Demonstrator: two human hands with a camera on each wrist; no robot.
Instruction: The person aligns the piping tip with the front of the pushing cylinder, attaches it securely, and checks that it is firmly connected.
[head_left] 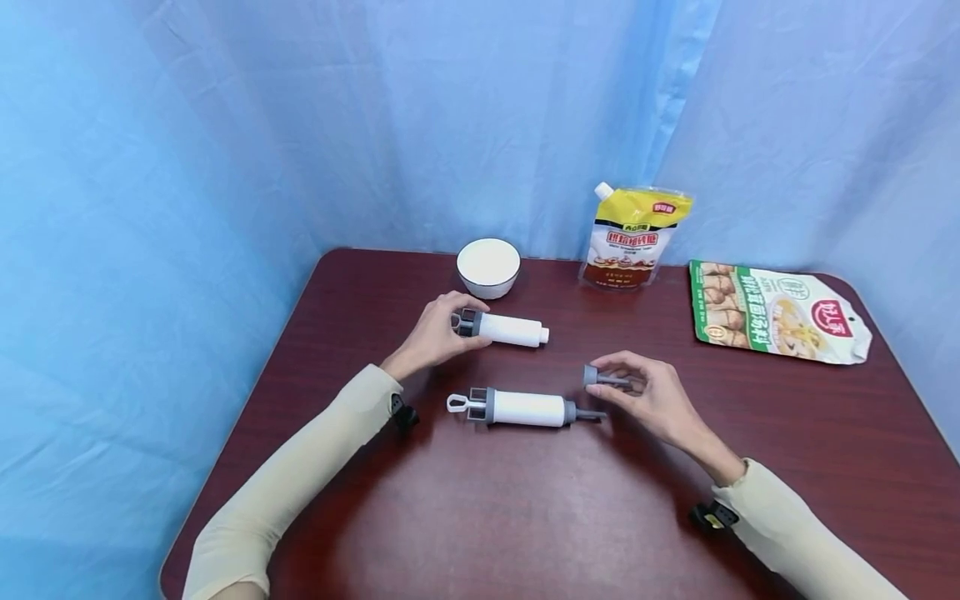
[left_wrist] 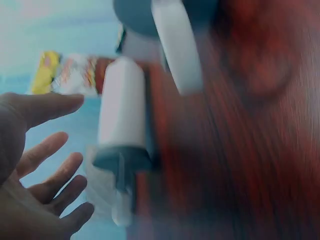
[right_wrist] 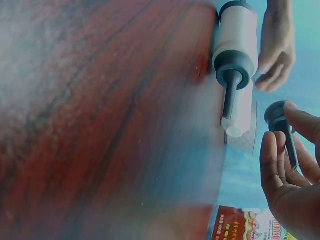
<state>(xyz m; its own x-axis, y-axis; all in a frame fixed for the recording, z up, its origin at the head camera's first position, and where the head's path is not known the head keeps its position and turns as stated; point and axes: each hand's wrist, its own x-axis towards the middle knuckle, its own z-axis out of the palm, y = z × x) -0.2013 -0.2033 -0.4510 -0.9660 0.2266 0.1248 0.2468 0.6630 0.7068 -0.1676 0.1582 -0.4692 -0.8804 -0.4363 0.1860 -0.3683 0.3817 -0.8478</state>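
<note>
Pinching a grey nozzle (head_left: 590,377), the right hand (head_left: 656,396) partly hides its stem. The left hand (head_left: 441,332), fingers spread wide, partly covers the handle end of the far white syringe (head_left: 513,330); contact is hard to tell. That syringe lies on the counter (head_left: 517,508) beyond a nozzled syringe (head_left: 528,409), which the blurred left wrist view cuts off.

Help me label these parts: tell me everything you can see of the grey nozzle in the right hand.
The grey nozzle looks like plastic, with a short, wide, round collar and a slim, straight spout. It is loose, joined to no tube. The right hand holds it between thumb and fingers, apparently clear of the table. In the head view its collar points left and its spout runs right, under the curve of the fingers. The collar's inside cannot be made out.
</note>
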